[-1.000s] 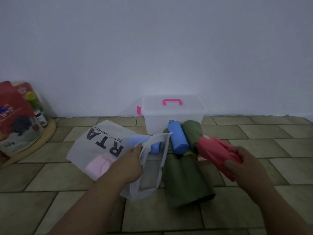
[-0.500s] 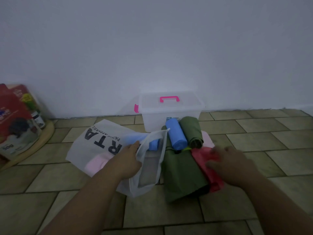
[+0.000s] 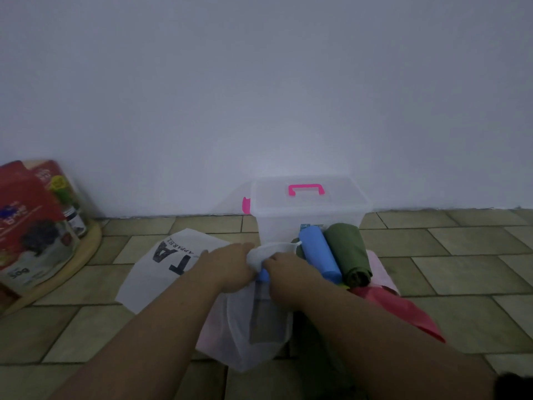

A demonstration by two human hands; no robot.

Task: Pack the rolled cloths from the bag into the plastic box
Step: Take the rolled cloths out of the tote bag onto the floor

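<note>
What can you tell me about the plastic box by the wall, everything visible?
The plastic box is translucent white, seemingly thin moulded plastic, with a flat lid closed on top. A pink handle lies on the lid and a pink latch shows on its left end. It stands upright on the tiled floor against the wall. The blue roll and green roll lie at its front, apparently touching. Neither hand touches it. Nothing is visibly inside.

You're on the floor of a home room: tan tiled floor (image 3: 432,249) meeting a plain white wall (image 3: 259,96), with red food packets (image 3: 26,215) on a round wooden tray (image 3: 83,252) in the corner
</note>
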